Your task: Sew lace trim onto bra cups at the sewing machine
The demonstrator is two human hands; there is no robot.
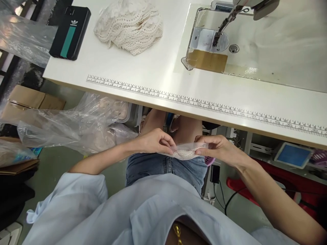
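Below the table's front edge, over my lap, both hands pinch a small piece of pale lace fabric (pixel 186 152). My left hand (pixel 155 141) grips its left end with fingers curled closed. At the right end my right hand (pixel 219 147) holds it between thumb and fingers. A heap of cream lace trim (pixel 130 25) lies on the white table (pixel 153 71) at the back, well away from both hands.
A sewing machine (pixel 224 30) with its needle plate sits at the table's right. A black phone (pixel 70 32) lies at the far left. A printed ruler (pixel 204 105) runs along the front edge. Clear plastic bags (pixel 76 126) and cardboard boxes (pixel 28 100) crowd the left floor.
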